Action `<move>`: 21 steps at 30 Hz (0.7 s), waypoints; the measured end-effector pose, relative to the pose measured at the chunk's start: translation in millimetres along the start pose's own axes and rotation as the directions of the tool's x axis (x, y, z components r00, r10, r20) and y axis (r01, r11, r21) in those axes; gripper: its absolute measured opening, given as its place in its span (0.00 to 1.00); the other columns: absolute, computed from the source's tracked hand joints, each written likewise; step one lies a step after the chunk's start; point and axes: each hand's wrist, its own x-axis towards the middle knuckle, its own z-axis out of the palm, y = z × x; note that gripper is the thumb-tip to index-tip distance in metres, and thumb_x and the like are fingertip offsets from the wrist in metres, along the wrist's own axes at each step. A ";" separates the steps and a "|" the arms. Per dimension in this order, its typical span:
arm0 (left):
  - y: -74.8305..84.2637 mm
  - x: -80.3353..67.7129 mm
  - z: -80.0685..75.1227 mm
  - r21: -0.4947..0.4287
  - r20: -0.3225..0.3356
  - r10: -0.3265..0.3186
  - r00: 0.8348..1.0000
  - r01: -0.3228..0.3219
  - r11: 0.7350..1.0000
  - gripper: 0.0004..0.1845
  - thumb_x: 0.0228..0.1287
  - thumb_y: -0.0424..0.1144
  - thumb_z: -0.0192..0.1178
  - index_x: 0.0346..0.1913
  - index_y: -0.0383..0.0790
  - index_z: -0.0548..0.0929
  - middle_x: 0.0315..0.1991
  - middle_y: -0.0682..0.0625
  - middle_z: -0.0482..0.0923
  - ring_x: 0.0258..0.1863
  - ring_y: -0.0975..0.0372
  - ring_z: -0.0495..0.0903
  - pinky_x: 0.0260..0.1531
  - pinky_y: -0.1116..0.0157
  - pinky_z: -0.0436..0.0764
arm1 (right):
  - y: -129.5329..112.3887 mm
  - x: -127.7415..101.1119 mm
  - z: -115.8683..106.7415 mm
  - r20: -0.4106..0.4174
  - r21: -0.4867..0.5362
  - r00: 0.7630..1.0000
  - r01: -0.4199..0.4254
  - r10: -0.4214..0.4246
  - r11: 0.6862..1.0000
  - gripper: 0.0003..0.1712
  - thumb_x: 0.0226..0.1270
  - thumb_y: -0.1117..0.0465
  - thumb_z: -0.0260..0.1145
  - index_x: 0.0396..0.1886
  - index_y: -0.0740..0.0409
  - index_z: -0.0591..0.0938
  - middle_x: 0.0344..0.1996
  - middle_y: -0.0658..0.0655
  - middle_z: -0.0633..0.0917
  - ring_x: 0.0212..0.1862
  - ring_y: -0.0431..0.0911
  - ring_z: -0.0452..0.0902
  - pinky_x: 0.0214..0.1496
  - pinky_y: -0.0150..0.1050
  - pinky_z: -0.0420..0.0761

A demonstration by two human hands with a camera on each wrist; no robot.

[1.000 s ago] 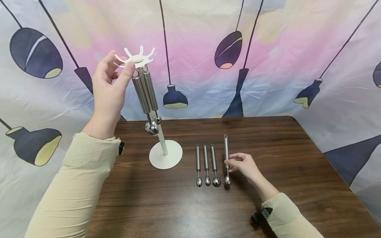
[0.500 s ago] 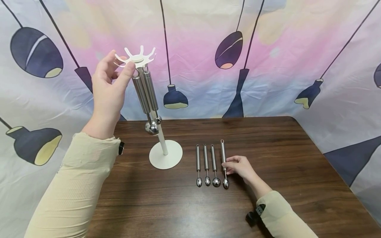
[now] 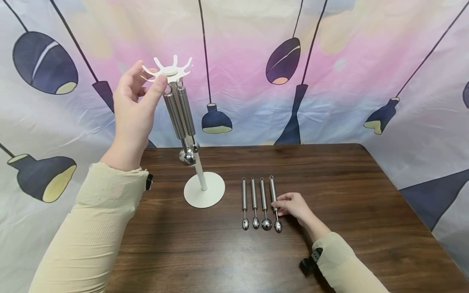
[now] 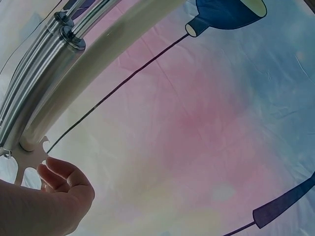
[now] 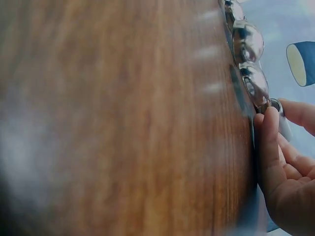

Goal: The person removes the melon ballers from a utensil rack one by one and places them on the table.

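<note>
A white rack stands on the wooden table (image 3: 348, 183), with a round base (image 3: 204, 190) and a star-shaped top (image 3: 167, 71). My left hand (image 3: 152, 79) pinches a prong of that top (image 4: 29, 158) between thumb and fingers. Two steel tools (image 3: 179, 110) hang from it beside the pole (image 4: 83, 64). Several steel scoops (image 3: 254, 201) lie side by side on the table. My right hand (image 3: 280, 203) pinches the handle of the rightmost scoop (image 3: 272, 191), which lies in line with the others. In the right wrist view its fingers (image 5: 268, 142) close on the handle next to the scoop bowls (image 5: 256, 83).
A printed cloth with dark lamp shapes (image 3: 282, 61) hangs behind and beside the table. The table's rounded far right corner (image 3: 360, 146) and right edge are near the cloth. Bare wood lies right of the scoops and in front of them.
My right hand has brought the fourth scoop left and set it down in the row beside the other three. The left hand stays on the rack top.
</note>
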 end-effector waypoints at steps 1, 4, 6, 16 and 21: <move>0.2 -0.2 0.2 -0.001 0.000 0.000 1.000 0.000 1.000 0.32 0.62 0.38 0.66 0.69 0.39 0.70 0.48 0.57 0.77 0.39 0.67 0.71 0.44 0.72 0.68 | -0.1 0.3 0.1 -0.006 -0.010 1.000 -0.004 0.004 1.000 0.20 0.60 0.68 0.69 0.47 0.80 0.77 0.28 0.58 0.87 0.22 0.40 0.80 0.29 0.34 0.85; 0.9 -0.9 1.1 -0.030 -0.003 -0.006 1.000 0.006 1.000 0.32 0.62 0.37 0.67 0.69 0.39 0.71 0.49 0.56 0.77 0.38 0.66 0.71 0.44 0.72 0.68 | -0.7 0.9 1.0 -0.033 -0.037 0.999 -0.018 0.016 0.999 0.18 0.60 0.68 0.70 0.45 0.79 0.79 0.29 0.58 0.87 0.21 0.40 0.80 0.28 0.33 0.85; 1.1 -1.3 1.8 -0.039 -0.002 -0.007 1.000 0.007 0.999 0.32 0.62 0.37 0.67 0.69 0.39 0.71 0.49 0.55 0.77 0.38 0.66 0.71 0.44 0.72 0.68 | -1.1 0.6 1.5 -0.051 -0.053 0.998 -0.024 0.021 0.998 0.18 0.60 0.67 0.70 0.44 0.78 0.80 0.28 0.58 0.87 0.20 0.39 0.79 0.27 0.32 0.84; 0.7 -0.7 0.9 -0.016 0.007 0.012 1.000 -0.012 1.000 0.32 0.62 0.37 0.66 0.69 0.38 0.70 0.48 0.57 0.78 0.38 0.67 0.71 0.44 0.72 0.67 | -3.7 -1.3 7.5 -0.107 -0.081 0.993 -0.060 0.051 0.995 0.14 0.59 0.68 0.69 0.41 0.75 0.80 0.28 0.58 0.86 0.18 0.38 0.78 0.25 0.32 0.83; 1.0 -0.5 0.5 -0.004 0.004 0.005 1.000 -0.005 1.000 0.32 0.62 0.37 0.66 0.69 0.38 0.70 0.47 0.58 0.77 0.38 0.67 0.71 0.44 0.73 0.67 | -5.4 -4.5 11.1 -0.131 -0.107 0.990 -0.072 0.058 0.992 0.13 0.58 0.67 0.70 0.39 0.73 0.81 0.27 0.58 0.86 0.17 0.38 0.77 0.24 0.32 0.82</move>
